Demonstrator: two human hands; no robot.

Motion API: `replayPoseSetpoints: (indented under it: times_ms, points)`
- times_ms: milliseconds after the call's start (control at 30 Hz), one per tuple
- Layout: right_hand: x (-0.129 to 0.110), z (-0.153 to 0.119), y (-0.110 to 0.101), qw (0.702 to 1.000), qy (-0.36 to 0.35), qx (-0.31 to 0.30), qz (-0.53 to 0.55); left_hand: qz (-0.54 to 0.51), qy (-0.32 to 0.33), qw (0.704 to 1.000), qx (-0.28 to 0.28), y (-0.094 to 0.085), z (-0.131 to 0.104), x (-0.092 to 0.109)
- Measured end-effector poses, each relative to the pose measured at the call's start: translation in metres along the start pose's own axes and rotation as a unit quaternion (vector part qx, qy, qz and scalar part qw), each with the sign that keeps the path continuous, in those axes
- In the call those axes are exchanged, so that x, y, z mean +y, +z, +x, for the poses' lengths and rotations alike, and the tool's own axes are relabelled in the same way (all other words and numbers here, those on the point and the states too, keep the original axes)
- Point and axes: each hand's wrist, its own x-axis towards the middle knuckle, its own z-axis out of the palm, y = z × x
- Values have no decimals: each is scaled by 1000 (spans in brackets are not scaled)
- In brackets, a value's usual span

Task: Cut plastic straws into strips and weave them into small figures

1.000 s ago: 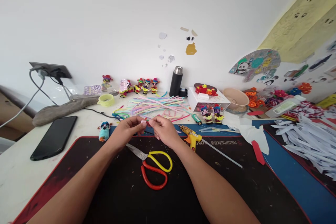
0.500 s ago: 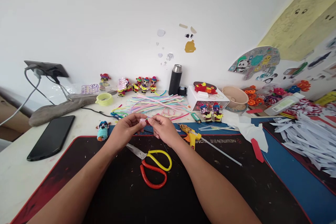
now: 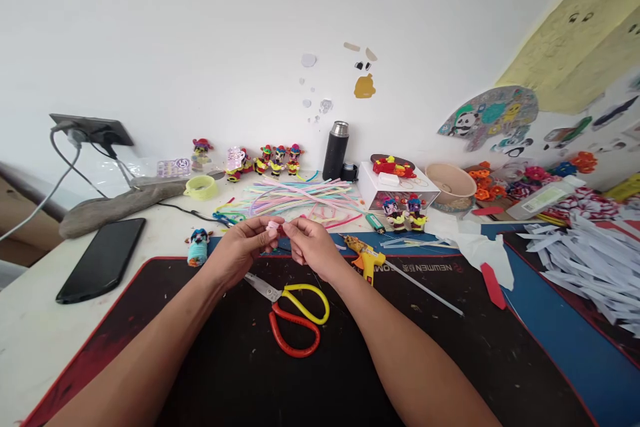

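Note:
Above the far edge of the black mat, my left hand pinches a small pale-pink piece between thumb and forefinger. My right hand meets it fingertip to fingertip, its thumb and forefinger closed on a small red bit beside the pink one. Whether the two bits are joined is too small to tell. Below the hands lie scissors with one yellow and one red handle. A yellow glue gun with a clear glue stick is right of my right hand. A turquoise figure stands left of my left hand.
Pastel pipe cleaners are heaped behind my hands. Several small figures line the wall, near a black thermos. A phone lies at left. White paper strips pile up at right, and a white box stands behind.
The pink piece shows more clearly above my left fingertips now. Both hands stay almost in place, fingertips together; the whole view has shifted slightly.

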Motion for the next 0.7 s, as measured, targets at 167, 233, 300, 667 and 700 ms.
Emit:
replayPoseSetpoints:
  times_ms: [167,233,300,667,700]
  points:
    - [-1,0,-2,999,-5,3,-45,13,-1,1000,8,-4,3,-6]
    - [-1,-1,-2,998,1,-6,-56,14,-2,1000,18,-7,4,-8]
    - [-2,-2,-1,998,5,-15,-63,6,2,1000,22,-9,5,-8]
    - [1,2,-4,999,-7,31,-40,53,47,997,33,-2,1,4]
    - [1,3,-4,999,-5,32,-41,58,48,997,34,-2,1,3]
